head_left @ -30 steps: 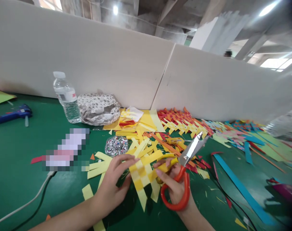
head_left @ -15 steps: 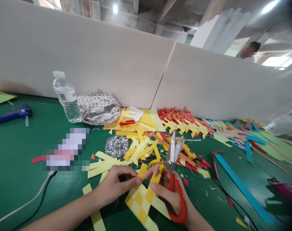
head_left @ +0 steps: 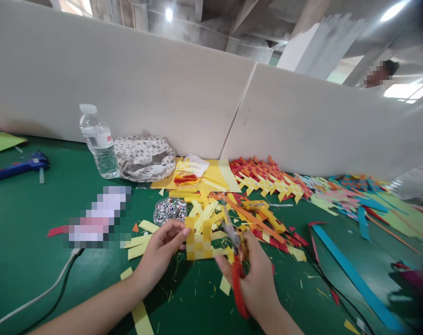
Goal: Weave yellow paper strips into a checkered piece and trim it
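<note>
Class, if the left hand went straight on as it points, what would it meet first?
The left hand would probably first meet the woven yellow paper it pinches; depth beyond is unclear.

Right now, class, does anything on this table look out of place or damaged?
The yellow glue gun lies among jumbled paper strips, which looks untidy for a tool; I see no clear damage.

I could pass over the bench (head_left: 194,309) nearest me; ahead, paper strips (head_left: 206,214) and a yellow glue gun (head_left: 272,219) block me.
</note>
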`<state>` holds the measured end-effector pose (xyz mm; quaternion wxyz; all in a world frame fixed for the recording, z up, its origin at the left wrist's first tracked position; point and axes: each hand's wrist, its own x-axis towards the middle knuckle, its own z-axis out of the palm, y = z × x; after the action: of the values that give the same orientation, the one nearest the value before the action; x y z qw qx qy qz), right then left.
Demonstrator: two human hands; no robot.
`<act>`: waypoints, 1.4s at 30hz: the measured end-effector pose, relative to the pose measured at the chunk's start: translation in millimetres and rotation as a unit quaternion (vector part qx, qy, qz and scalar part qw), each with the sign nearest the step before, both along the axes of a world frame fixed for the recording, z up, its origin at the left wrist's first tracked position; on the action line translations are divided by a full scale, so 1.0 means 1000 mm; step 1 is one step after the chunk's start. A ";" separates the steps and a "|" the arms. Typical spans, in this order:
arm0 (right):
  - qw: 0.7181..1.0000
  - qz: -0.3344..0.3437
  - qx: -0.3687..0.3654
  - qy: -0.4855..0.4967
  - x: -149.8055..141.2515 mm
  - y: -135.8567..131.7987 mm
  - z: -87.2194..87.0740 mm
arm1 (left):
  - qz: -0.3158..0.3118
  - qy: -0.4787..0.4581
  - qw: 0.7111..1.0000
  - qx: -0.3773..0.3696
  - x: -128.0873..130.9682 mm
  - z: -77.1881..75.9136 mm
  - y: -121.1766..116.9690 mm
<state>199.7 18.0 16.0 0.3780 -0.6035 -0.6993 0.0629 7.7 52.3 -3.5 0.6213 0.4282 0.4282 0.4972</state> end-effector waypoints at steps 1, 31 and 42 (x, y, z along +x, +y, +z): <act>0.999 -0.002 -0.007 -0.050 -0.002 0.000 0.000 | 0.008 0.007 1.000 0.001 0.000 0.000 0.000; 0.976 0.019 -0.130 -0.173 -0.011 0.000 -0.004 | -0.025 -0.016 1.000 -0.003 0.000 0.001 -0.001; 0.972 0.014 -0.155 -0.179 -0.008 0.000 -0.004 | -0.007 -0.004 1.000 0.002 0.001 0.006 -0.002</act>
<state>191.5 18.0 12.3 0.1480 -0.6463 -0.7456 0.0669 9.2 50.3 2.0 0.6259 0.4301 0.4215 0.4956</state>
